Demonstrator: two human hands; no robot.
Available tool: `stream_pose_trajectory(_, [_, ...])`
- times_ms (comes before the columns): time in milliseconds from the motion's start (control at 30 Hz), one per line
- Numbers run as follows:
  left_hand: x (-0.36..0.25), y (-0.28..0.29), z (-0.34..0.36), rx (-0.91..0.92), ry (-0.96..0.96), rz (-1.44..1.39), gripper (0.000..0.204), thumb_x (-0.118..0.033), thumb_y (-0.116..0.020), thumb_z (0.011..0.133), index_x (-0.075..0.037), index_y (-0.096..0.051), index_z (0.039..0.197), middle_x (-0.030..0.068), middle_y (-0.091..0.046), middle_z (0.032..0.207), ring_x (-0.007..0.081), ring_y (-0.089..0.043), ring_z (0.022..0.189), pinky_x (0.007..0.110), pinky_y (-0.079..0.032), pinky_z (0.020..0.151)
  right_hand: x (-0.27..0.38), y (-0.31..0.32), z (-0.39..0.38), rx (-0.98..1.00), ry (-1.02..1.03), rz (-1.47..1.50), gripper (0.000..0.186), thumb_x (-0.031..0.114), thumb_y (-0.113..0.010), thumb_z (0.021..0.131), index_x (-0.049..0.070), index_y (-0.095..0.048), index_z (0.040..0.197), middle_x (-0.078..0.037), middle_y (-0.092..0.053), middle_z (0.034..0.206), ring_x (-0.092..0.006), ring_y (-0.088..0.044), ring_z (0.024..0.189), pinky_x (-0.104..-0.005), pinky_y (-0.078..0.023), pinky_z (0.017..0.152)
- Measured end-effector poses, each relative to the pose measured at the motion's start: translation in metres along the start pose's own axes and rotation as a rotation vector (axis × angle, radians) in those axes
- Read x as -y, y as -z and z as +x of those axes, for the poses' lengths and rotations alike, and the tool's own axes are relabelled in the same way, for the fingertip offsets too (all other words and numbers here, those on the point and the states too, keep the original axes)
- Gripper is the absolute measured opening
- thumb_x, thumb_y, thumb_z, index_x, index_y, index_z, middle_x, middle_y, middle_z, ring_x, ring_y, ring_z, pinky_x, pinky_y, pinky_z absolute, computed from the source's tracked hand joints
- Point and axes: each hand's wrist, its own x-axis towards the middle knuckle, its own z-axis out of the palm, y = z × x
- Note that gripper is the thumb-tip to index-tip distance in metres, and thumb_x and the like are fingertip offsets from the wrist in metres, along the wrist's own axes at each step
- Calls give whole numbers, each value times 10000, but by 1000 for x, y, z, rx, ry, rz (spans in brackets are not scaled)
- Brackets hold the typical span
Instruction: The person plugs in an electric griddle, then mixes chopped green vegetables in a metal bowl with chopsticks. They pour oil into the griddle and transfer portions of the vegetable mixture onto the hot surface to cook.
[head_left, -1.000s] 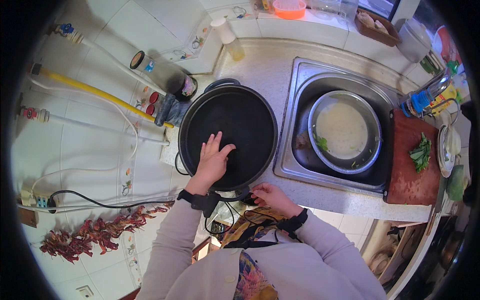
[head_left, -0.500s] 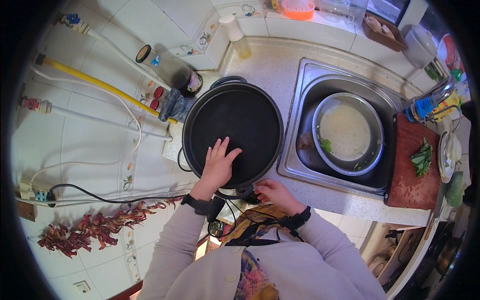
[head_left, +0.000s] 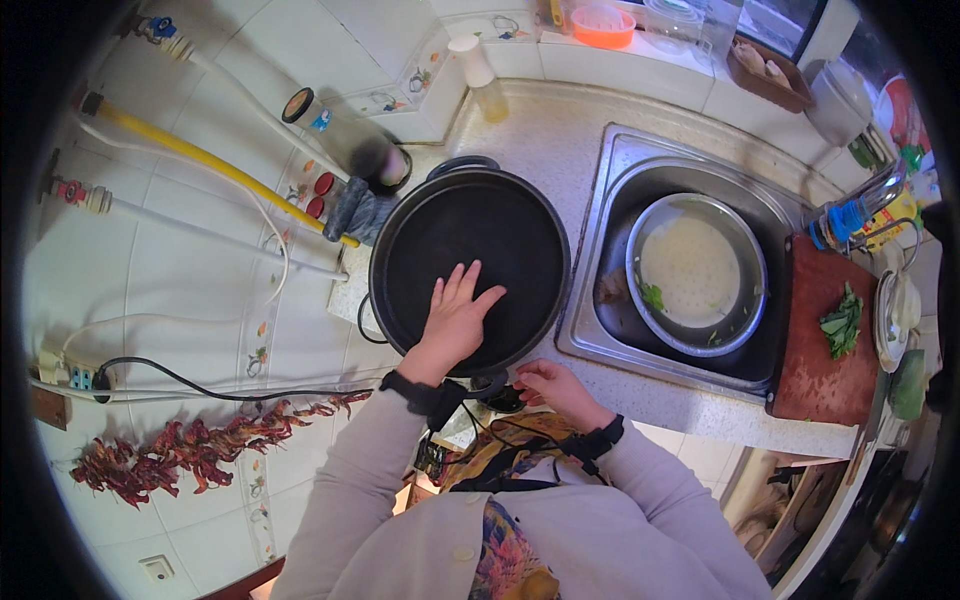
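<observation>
- While the black pan [head_left: 470,220] is sitting on the counter [head_left: 555,115] just left of the sink [head_left: 588,300], the left hand [head_left: 455,325] is reaching in over its near side.
- The left hand is spreading its fingers flat above the dark inner surface, the thumb pointing off to the right, and is gripping nothing; whether the palm is pressing on the pan, I cannot tell.
- The right hand [head_left: 553,386] is staying close to the near rim, beside the near handle [head_left: 488,386], and is keeping its fingers loosely bent (whether they are pinching anything, I cannot tell, as the tips are too small to read).
- Both wrists are wearing black bands, and a thin dark cord [head_left: 475,425] is hanging below the near handle.
- Inside the sink, a steel bowl [head_left: 752,300] is holding cloudy, whitish liquid [head_left: 690,270] with some green bits along its edge.
- A reddish-brown cutting board [head_left: 800,360] is lying by the sink's right end, and green leaves [head_left: 842,320] are resting on it.
- Beyond the pan, a white-topped bottle [head_left: 488,100] is standing near the wall.
- On the left, dried red chillies [head_left: 200,450] are hanging against white tiles [head_left: 190,280].
</observation>
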Motion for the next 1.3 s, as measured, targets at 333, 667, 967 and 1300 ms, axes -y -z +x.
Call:
stream_pose_trajectory(333, [-8,4,5,88,11,16,537,15,-487,780,-247,-532,1247,154,-277,1458,345,-217,1368,512,-171,1100,-1,-2,-3,9,-28,-29,282,210,-519,923,10,-547,1119,-80,-632,961,-144,-598,789,-267,-499,701])
stream_pose_trajectory(667, [-4,1,12,58,-9,17,560,27,-485,773,-249,-513,1260,156,-294,1448,343,-216,1369,522,-171,1096,-8,2,-10,0,-21,4,284,213,-518,924,29,-543,1139,-73,-631,969,-141,-589,780,-258,-488,691])
stream_pose_trajectory(967, [-6,0,21,22,-10,26,543,29,-491,765,-230,-526,1241,150,-304,1444,340,-231,1364,517,-175,1097,-7,1,-12,-11,-44,-2,314,245,-519,930,24,-539,1152,-87,-631,1014,-141,-604,833,-272,-493,751])
stream_pose_trajectory(1300, [43,13,-23,-7,145,-77,285,-21,-569,771,-116,-545,1039,181,-343,1412,355,-279,1338,505,-227,1086,-11,4,-11,-45,-9,30,283,216,-519,922,36,-547,1140,-72,-627,988,-147,-595,798,-273,-492,703])
